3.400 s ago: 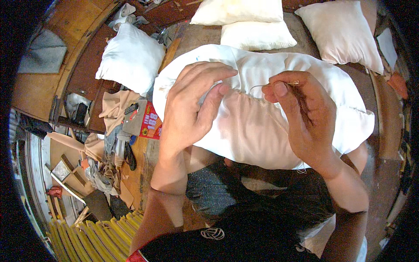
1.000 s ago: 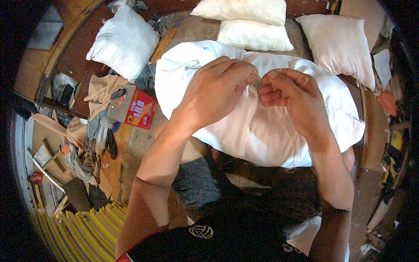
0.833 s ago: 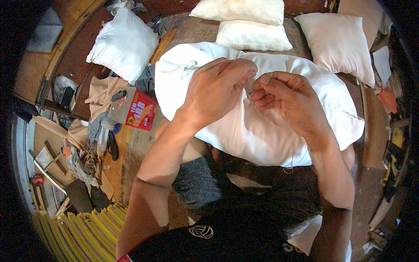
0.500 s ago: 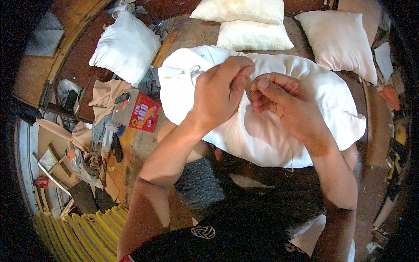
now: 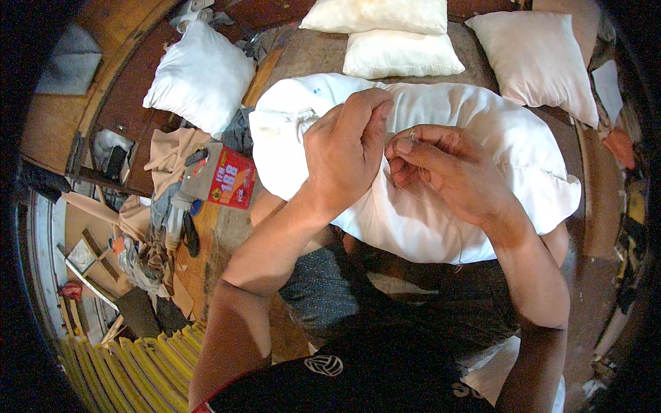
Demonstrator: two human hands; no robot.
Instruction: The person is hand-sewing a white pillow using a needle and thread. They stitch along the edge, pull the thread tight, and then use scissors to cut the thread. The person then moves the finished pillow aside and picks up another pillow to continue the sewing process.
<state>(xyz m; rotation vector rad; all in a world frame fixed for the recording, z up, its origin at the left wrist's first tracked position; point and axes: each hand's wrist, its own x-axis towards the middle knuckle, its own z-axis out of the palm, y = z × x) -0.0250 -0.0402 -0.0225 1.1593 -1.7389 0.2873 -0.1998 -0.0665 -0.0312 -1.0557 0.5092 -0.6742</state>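
Lap (image 5: 320,282): patterned shorts; white cushion (image 5: 523,168) lies across it, long side crosswise.
Thread (image 5: 459,266): fine, slack strand at the cushion's near edge, right of middle.
Right hand (image 5: 458,172): thumb and forefinger pinched together on thread, other fingers curled; needle not resolved.
Left hand (image 5: 344,155): just beside the right, above the cushion; fingers curled, thumb drawn in. Grip on cloth hidden, cannot tell.
Step in hand: judged hand-stitching of the cover.
Next move calls for: probably a precise right pinch, cloth steadied by the left, slack kept from snagging.
Stacked pillows (image 5: 403,54): beyond the cushion's far edge.
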